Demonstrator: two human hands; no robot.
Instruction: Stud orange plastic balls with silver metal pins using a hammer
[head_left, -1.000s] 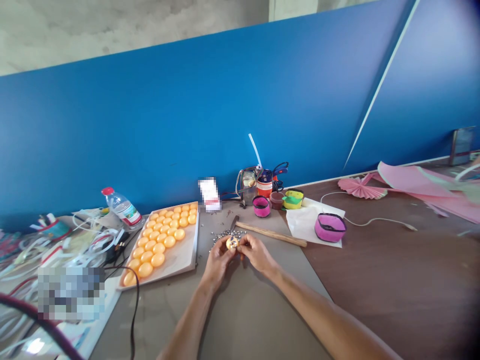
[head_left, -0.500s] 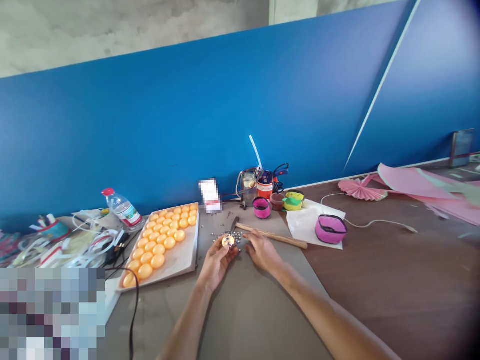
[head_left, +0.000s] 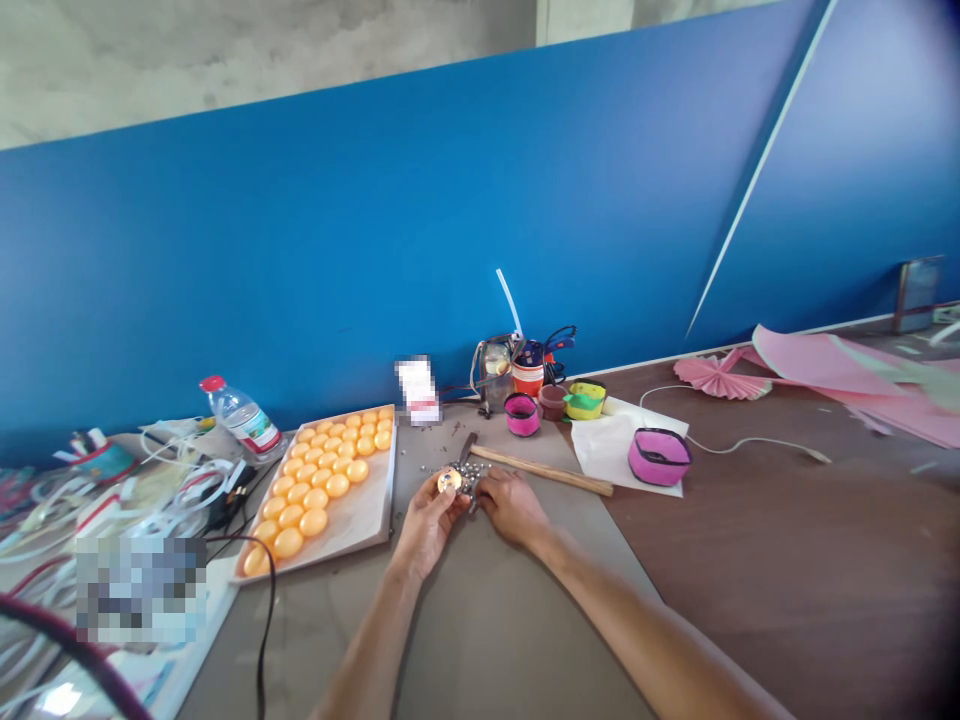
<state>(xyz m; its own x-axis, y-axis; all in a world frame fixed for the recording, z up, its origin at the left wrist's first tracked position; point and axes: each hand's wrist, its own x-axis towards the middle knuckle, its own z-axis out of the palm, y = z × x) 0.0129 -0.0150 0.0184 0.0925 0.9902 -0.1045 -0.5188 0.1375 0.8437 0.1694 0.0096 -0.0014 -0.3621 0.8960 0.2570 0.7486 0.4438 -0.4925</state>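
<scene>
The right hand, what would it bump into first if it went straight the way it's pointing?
Probably the little shiny metal pieces right by the right hand. It might be touching some already; I can't tell. The hammer's head seems to lie just past them.

Metal bits (head_left: pixel 475 470) nr R fingers (head_left: pixel 495 490) too sml to ID, pink sheet (head_left: pixel 814 370) cut off.

Straight wooden-handled hammer (head_left: pixel 551 473) blocks my right hand (head_left: pixel 511 506) forward; free room nearer me, over flat grey worktop (head_left: pixel 480 620).
</scene>
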